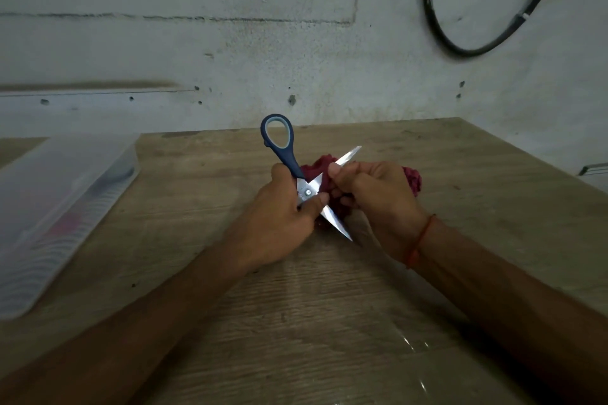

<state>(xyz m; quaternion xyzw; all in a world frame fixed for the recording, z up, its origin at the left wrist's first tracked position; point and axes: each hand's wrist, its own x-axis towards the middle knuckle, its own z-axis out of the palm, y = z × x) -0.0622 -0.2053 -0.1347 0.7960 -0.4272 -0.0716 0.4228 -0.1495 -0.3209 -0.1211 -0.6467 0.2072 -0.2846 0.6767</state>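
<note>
Mostly hidden red cloth point(413, 179), right hand point(378, 204), scissors point(309, 191) handle under left hand point(279, 222)

1. We see a worn wooden table point(345, 322) pushed up against a stained, pitted grey wall point(197, 49).
2. Near the table's left edge we find a clear plastic box point(56, 207), its contents blurred.
3. Upper right, a black cable point(460, 52) loops across the wall.

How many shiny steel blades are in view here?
2, both on the blue-handled scissors: one shiny steel blade points up-right past the right hand gripping a dark red cloth, the other points down beside the left hand.
</note>
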